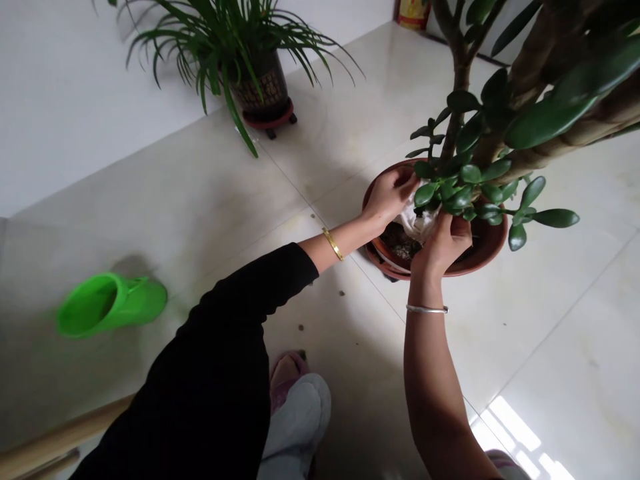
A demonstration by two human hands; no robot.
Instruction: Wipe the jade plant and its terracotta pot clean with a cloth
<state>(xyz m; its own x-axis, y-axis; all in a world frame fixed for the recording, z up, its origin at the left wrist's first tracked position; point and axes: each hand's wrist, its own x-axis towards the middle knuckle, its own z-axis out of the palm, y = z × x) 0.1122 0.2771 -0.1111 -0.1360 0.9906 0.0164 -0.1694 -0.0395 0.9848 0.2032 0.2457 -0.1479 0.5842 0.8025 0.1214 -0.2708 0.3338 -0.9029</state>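
A jade plant [465,193] with thick stems and glossy oval leaves grows in a round terracotta-coloured pot [480,260]. Over the soil, under its low leaves, a crumpled white cloth [417,220] is bunched between my two hands. My left hand [393,197] is closed on the cloth's left side, fingers curled by the pot's far rim. On the near right side, my right hand [443,243] has its fingers bent in and pressed together at the cloth's edge. Leaves cover part of the fingertips of both hands.
A green plastic watering jug [113,303] is on the tiled floor at left. Behind it, a long-leaved plant in a dark pot [263,87] rests on a wheeled stand against the wall. Small crumbs dot the floor. Pale wooden bars [65,433] lie at lower left.
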